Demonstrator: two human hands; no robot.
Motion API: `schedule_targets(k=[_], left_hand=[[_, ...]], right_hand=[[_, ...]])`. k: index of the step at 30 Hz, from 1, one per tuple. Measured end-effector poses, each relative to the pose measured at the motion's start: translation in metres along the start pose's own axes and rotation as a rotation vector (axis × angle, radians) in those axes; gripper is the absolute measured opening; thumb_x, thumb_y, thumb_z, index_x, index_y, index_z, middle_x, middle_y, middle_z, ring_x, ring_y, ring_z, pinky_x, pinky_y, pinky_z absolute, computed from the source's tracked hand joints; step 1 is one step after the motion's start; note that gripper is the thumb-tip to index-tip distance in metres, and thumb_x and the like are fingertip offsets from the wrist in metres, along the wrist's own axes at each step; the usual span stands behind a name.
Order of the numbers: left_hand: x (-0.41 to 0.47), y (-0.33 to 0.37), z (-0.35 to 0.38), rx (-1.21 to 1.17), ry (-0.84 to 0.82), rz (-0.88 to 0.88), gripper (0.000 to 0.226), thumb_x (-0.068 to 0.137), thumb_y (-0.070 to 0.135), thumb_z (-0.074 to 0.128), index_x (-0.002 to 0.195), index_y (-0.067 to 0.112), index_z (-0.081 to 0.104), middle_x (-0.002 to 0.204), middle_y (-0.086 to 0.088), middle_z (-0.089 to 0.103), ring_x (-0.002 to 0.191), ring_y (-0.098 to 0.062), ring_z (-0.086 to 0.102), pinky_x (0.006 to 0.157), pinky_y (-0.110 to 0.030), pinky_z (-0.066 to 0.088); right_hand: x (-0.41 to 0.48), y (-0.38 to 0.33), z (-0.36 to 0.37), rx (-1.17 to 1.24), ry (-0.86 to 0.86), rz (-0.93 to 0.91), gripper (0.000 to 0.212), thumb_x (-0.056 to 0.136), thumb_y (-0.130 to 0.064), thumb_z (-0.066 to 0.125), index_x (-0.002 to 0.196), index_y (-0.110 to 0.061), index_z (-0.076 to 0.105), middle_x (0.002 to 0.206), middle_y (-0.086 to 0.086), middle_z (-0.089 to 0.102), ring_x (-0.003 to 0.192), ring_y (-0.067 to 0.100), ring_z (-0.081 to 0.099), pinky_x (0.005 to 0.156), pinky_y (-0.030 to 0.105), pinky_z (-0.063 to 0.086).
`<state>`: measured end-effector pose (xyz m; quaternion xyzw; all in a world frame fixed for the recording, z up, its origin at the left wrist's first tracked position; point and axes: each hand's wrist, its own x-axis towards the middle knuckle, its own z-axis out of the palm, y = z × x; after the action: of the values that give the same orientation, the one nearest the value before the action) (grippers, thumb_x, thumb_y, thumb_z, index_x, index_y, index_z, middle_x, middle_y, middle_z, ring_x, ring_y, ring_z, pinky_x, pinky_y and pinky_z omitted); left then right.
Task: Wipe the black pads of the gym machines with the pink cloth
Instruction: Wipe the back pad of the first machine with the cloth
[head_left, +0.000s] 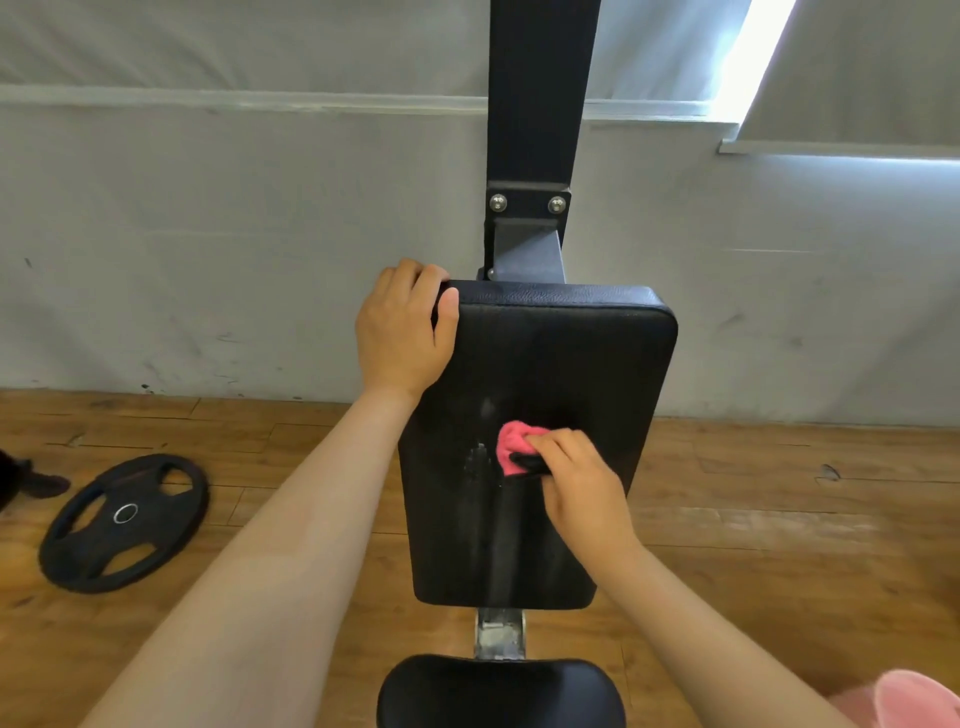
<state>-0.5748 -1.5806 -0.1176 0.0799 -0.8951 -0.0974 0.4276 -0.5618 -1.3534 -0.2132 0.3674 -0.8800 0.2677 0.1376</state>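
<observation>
A tall black back pad (566, 364) stands upright on a dark machine post (535, 104), in front of a grey wall. My left hand (402, 332) grips the pad's top left corner, fingers curled over its edge. My right hand (576, 483) holds a bunched pink cloth (511, 444) and presses it against the pad's lower middle. A dull streak shows on the pad just left of the cloth. Below, a black seat pad (498, 691) sits at the bottom of the view.
A black weight plate (124, 522) lies flat on the wooden floor (779, 519) at the left. A metal bracket (500, 634) joins the two pads. Something pink (914, 699) shows at the bottom right corner. A dark object (26, 483) sits at the left edge.
</observation>
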Motion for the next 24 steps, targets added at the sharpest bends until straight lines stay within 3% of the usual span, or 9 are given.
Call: schedule_targets(k=[4, 9, 12, 15, 21, 24], left_hand=[[0.0, 0.0, 0.001, -0.011, 0.008, 0.002, 0.036, 0.097, 0.03, 0.036, 0.096, 0.008, 0.065, 0.094, -0.01, 0.064, 0.084, -0.024, 0.059, 0.06, -0.026, 0.043], [0.0, -0.001, 0.002, -0.007, 0.027, 0.011, 0.036, 0.097, 0.029, 0.036, 0.095, 0.008, 0.065, 0.093, -0.01, 0.063, 0.083, -0.024, 0.058, 0.058, -0.026, 0.039], [0.0, -0.002, 0.002, -0.022, 0.007, 0.015, 0.036, 0.097, 0.029, 0.035, 0.096, 0.008, 0.065, 0.094, -0.009, 0.062, 0.084, -0.024, 0.057, 0.06, -0.028, 0.04], [0.001, -0.005, 0.003, -0.041, 0.005, 0.021, 0.037, 0.098, 0.029, 0.034, 0.096, 0.008, 0.064, 0.094, -0.009, 0.062, 0.084, -0.026, 0.056, 0.061, -0.033, 0.044], [0.001, -0.003, 0.002, -0.061, 0.013, 0.029, 0.037, 0.098, 0.028, 0.034, 0.096, 0.007, 0.065, 0.094, -0.009, 0.063, 0.084, -0.024, 0.057, 0.062, -0.032, 0.044], [0.0, -0.003, 0.001, -0.055, 0.012, 0.026, 0.037, 0.097, 0.028, 0.034, 0.096, 0.007, 0.064, 0.094, -0.009, 0.063, 0.085, -0.024, 0.057, 0.062, -0.031, 0.044]], right_hand=[[0.002, -0.002, -0.007, 0.02, -0.078, 0.04, 0.046, 0.076, 0.004, 0.067, 0.118, -0.014, 0.066, 0.108, 0.0, 0.063, 0.099, 0.017, 0.061, 0.075, 0.023, 0.052], [0.037, -0.031, -0.052, 0.266, 0.186, 0.022, 0.041, 0.081, 0.007, 0.06, 0.118, -0.009, 0.065, 0.107, 0.002, 0.061, 0.103, 0.013, 0.056, 0.089, 0.021, 0.047], [0.067, -0.045, -0.061, 0.242, 0.249, -0.001, 0.037, 0.085, 0.001, 0.06, 0.12, -0.009, 0.064, 0.108, 0.004, 0.061, 0.104, 0.012, 0.054, 0.09, 0.021, 0.046], [0.071, -0.044, -0.047, 0.094, 0.186, -0.07, 0.038, 0.082, -0.005, 0.057, 0.12, -0.006, 0.063, 0.109, 0.007, 0.061, 0.102, 0.018, 0.056, 0.084, 0.026, 0.051], [0.048, -0.033, -0.007, 0.028, 0.099, -0.139, 0.039, 0.077, 0.001, 0.063, 0.116, -0.005, 0.064, 0.106, 0.009, 0.063, 0.095, 0.022, 0.06, 0.069, 0.031, 0.056], [0.024, -0.026, 0.013, -0.038, -0.081, -0.155, 0.043, 0.071, 0.003, 0.069, 0.112, -0.01, 0.067, 0.103, 0.006, 0.063, 0.094, 0.021, 0.062, 0.066, 0.034, 0.058]])
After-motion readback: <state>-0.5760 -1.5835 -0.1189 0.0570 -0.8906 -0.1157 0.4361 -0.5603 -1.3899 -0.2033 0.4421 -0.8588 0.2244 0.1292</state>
